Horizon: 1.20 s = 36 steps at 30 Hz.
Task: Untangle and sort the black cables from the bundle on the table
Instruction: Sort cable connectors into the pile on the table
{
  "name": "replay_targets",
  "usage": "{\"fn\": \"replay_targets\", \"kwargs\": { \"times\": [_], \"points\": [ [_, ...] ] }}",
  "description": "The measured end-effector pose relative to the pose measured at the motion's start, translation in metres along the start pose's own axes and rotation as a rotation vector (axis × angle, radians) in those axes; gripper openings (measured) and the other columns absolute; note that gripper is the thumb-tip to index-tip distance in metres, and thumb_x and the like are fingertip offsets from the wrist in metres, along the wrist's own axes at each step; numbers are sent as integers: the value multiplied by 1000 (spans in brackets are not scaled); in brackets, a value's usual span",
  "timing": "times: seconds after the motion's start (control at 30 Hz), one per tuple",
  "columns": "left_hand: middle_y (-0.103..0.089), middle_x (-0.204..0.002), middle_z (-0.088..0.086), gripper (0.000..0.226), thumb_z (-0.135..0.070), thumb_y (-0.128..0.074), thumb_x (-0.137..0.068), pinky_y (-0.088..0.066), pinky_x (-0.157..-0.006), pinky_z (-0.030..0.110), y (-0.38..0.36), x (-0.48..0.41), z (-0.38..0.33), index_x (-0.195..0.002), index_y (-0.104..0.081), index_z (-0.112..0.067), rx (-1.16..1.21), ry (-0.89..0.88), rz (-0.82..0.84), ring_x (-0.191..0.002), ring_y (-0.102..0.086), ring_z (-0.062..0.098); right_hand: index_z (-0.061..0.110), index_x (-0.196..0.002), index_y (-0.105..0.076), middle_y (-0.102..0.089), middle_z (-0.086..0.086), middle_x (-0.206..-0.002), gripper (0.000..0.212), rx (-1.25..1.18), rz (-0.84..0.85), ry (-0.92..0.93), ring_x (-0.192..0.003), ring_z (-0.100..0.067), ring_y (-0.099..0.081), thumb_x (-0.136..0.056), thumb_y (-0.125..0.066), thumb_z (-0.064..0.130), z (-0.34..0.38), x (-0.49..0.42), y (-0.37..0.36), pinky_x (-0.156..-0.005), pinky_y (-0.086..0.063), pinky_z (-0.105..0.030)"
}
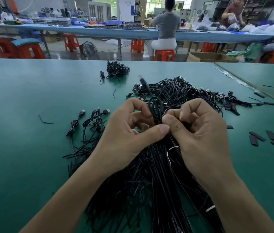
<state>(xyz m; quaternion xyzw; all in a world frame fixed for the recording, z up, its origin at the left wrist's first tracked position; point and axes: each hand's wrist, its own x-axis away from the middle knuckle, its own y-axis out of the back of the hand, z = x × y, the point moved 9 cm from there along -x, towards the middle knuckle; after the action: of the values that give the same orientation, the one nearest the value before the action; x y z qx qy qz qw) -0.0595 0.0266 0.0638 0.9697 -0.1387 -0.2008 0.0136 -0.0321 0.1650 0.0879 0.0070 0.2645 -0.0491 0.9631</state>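
Left hand [132, 133] and right hand [200, 132], grips both pinched on thin black looped cable [155, 108] upright between them, equally near, over long black cable bundle [158, 182] running toward wearer on green bench [23, 148].

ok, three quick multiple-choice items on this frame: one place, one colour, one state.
1. Where on the table do the short black tube pieces lie?
A. far left
B. right side
C. far edge, centre

2. Table top colour?
A. red
B. white
C. green

3. The left hand and right hand:
A. rest flat
B. hold nothing
C. both pinch one looped cable

Answers:
1 B, the pieces lie scattered right of the right hand.
2 C, the bare surface is green all over.
3 C, the fingertips of both meet on the cable just below its loop.
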Motion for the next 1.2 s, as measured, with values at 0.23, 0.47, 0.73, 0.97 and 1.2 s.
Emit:
{"fn": "replay_targets", "kwargs": {
  "times": [0.23, 0.47, 0.73, 0.97, 1.2],
  "points": [
    [-63, -73, -9, 40, -45, -89, -63, -44, -54, 16, 12, -2, 8, -97, -70, -36, -94, 121, 18, -60, -50, 8, 24, -75, -50, -65, -5, -84, 35, 113, 27, 32, -80, -29, -61, -87, -69, -2, 1, 1, -2, -71, -54, -32],
    [-74, -68, 1, 11, -27, -72, -92, -52, -51, 19, 2, 1, 10, -95, -66, -36, -199, 108, 66, -54, -70, 15, 28, -74, -50, -65, -4, -80, 23, 227, 27, 28, -72, -29, -60, -82, -68, 16, -6, 3, -6, -67, -54, -46],
    [-77, -82, -2, 41, 4, -59, -88, -62, -63, 37, 15, -3, 1, -89, -71, -35, -162, -3, -74, -72, -74, 22, 18, -74, -48, -64, 2, -70, 35, -161, 74, -227, -67, -7, -59, -89, -63, -9, -38, 7, -21, -64, -49, -17],
    [-77, -95, -1, 18, -29, -73, -77, -58, -79, 26, 21, 0, -18, -92, -65, -34, -2, -105, -171, -91, -73, 14, 17, -72, -43, -60, 4, -62, 38, -258, 48, -281, -52, 0, -51, -88, -63, -11, -45, 12, -25, -52, -42, -11],
    [-74, -66, -1, 14, -27, -57, -98, -46, -53, 21, -4, 5, -26, -85, -60, -21, -62, -134, -64, -44, -58, 14, 19, -69, -42, -59, -2, -62, 41, -313, -68, -316, -50, -8, -48, -88, -65, -9, -51, 10, -11, -49, -43, -18]
  ]
}}
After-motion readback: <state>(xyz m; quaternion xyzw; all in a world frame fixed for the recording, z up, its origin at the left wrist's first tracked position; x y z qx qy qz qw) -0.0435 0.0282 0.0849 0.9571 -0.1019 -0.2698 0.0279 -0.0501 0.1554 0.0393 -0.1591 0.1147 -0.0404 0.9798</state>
